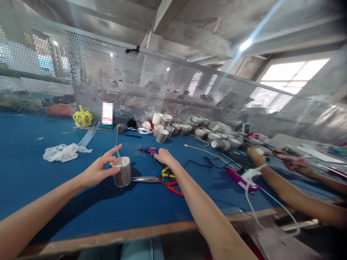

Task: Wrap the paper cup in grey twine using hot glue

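My left hand is at a small grey cup with a white inside. Its thumb and lower fingers are closed at the cup's rim, while the index finger points up against a thin grey cord. This cord runs from a small ball of grey yarn down to the cup. My right hand is closed round a blue glue gun, its nozzle pointing left, resting at the tabletop. Scissors with red and yellow handles lie between the cup and my right forearm.
Behind are many grey cups, a yellow crown-like object and a phone-like screen. A white cloth lies left. At right, a purple device with cables is near a co-worker's hand. Perforated metal screen closes the back.
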`<action>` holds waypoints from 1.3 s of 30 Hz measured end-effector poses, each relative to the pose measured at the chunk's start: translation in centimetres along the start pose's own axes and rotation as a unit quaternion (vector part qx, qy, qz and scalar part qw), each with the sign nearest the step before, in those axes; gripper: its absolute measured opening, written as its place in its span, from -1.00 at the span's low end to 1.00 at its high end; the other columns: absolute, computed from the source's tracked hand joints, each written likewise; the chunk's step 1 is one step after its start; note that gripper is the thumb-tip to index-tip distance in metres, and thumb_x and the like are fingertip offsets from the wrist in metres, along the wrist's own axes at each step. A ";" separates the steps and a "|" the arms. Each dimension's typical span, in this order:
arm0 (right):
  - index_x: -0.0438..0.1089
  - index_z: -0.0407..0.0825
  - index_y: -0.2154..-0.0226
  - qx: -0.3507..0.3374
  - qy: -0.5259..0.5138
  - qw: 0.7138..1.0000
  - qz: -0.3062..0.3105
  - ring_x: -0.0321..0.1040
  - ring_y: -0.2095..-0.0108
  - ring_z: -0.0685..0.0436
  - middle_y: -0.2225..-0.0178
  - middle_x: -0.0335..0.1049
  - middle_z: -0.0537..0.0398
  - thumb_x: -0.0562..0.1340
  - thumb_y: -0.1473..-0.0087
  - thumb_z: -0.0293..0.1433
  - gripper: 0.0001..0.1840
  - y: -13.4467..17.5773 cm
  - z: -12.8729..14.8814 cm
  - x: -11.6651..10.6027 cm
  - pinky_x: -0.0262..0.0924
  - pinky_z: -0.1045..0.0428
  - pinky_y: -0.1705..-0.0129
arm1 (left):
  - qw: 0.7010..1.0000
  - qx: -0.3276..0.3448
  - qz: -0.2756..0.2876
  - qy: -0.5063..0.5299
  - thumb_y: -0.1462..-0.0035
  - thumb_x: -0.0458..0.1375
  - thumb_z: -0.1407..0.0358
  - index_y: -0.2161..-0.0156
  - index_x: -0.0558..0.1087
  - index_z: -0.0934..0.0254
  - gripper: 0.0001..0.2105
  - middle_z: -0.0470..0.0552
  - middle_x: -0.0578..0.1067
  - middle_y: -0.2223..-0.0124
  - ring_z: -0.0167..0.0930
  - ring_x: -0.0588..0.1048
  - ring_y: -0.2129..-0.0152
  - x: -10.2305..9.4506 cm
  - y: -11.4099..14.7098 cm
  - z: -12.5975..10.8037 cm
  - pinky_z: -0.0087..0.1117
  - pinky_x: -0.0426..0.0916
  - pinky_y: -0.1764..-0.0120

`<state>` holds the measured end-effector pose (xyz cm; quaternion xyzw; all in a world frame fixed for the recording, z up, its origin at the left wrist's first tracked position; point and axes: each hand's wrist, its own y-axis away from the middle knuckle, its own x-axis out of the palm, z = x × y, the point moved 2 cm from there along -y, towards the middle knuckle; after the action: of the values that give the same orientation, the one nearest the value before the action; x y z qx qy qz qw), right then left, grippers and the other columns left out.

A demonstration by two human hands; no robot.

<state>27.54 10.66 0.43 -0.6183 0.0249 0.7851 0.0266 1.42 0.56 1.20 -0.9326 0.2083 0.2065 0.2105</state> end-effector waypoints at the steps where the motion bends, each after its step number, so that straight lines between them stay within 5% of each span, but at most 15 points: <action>1: 0.38 -0.15 0.36 0.001 -0.013 1.000 -0.007 0.34 0.32 -0.19 0.33 0.41 -0.14 0.18 0.16 -0.37 -0.75 0.1 0.0 -0.2 0.15 0.07 0.39 | 1.000 0.001 -0.002 -0.001 -0.01 0.04 0.17 0.50 0.28 0.27 -0.79 0.06 -0.10 -0.24 -0.21 -0.13 -0.16 0.0 0.0 0.0 -0.12 -0.06 -0.10; 4: 0.28 -0.16 0.19 -0.007 -0.067 0.996 -0.054 0.31 0.24 -0.13 0.20 0.35 -0.11 0.16 0.15 -0.40 -0.62 1.0 0.4 -1.3 0.15 0.10 0.33 | 1.000 0.001 -0.007 0.003 -0.01 0.04 0.18 0.50 0.28 0.28 -0.79 0.06 -0.11 -0.24 -0.20 -0.12 -0.16 -0.1 -0.1 0.1 -0.12 -0.07 -0.10; 7: 0.24 -0.14 0.18 -0.037 -0.290 0.951 -0.098 0.31 0.34 -0.01 0.31 0.36 0.01 0.18 0.19 -0.44 -0.59 2.8 1.0 -3.0 0.15 0.14 0.37 | 1.000 0.001 -0.011 0.016 -0.01 0.05 0.19 0.50 0.28 0.28 -0.80 0.08 -0.11 -0.24 -0.21 -0.12 -0.16 -0.2 -0.1 0.1 -0.12 -0.07 -0.10; 10: 0.29 -0.13 0.33 -0.062 -0.476 0.877 -0.018 0.20 0.61 0.07 0.62 0.24 0.20 0.19 0.19 -0.40 -0.73 4.8 2.0 -3.8 0.10 0.15 0.55 | 0.999 -0.001 -0.022 0.024 -0.01 0.06 0.20 0.51 0.28 0.28 -0.81 0.09 -0.08 -0.23 -0.23 -0.14 -0.17 -0.2 -0.1 0.2 -0.12 -0.08 -0.10; 12: 0.29 -0.12 0.43 -0.090 -0.510 0.855 0.018 0.11 0.68 0.12 0.69 0.15 0.25 0.19 0.17 -0.34 -0.80 6.1 2.6 -3.9 0.03 0.18 0.63 | 0.999 0.000 -0.033 0.027 0.00 0.06 0.20 0.50 0.29 0.28 -0.81 0.08 -0.06 -0.23 -0.24 -0.13 -0.17 -0.2 -0.1 0.2 -0.12 -0.09 -0.10; 21: 0.27 -0.11 0.37 -0.184 -0.437 0.877 0.078 0.11 0.71 0.10 0.69 0.19 0.22 0.16 0.10 -0.22 -0.71 10.6 4.6 -1.7 0.08 0.15 0.66 | 0.998 -0.021 -0.048 0.040 0.02 0.08 0.16 0.50 0.30 0.27 -0.79 0.07 -0.04 -0.23 -0.21 -0.11 -0.16 -0.3 -0.4 0.9 -0.13 -0.12 -0.11; 29: 0.26 -0.09 0.61 -0.192 -0.306 0.930 0.058 0.14 0.74 0.06 0.76 0.18 0.17 0.07 0.03 -0.18 -0.66 12.4 5.2 -1.7 0.11 0.12 0.63 | 0.994 -0.035 -0.079 0.070 0.05 0.10 0.16 0.50 0.31 0.27 -0.80 0.09 -0.01 -0.22 -0.20 -0.07 -0.15 -0.2 -0.3 1.6 -0.13 -0.09 -0.10; 39: 0.21 -0.05 0.71 -0.248 -0.238 0.939 0.000 0.18 0.71 0.04 0.82 0.14 0.20 0.05 0.00 -0.20 -0.61 13.1 5.5 -1.7 0.10 0.14 0.57 | 0.990 -0.043 -0.095 0.090 0.05 0.10 0.14 0.49 0.32 0.29 -0.78 0.14 0.08 -0.18 -0.18 -0.09 -0.15 -0.1 -0.4 1.4 -0.09 -0.09 -0.09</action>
<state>21.61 -2.01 3.43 -0.4004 -0.1778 0.8905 -0.1227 1.14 1.58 0.25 -0.9712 0.1279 0.1092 0.1688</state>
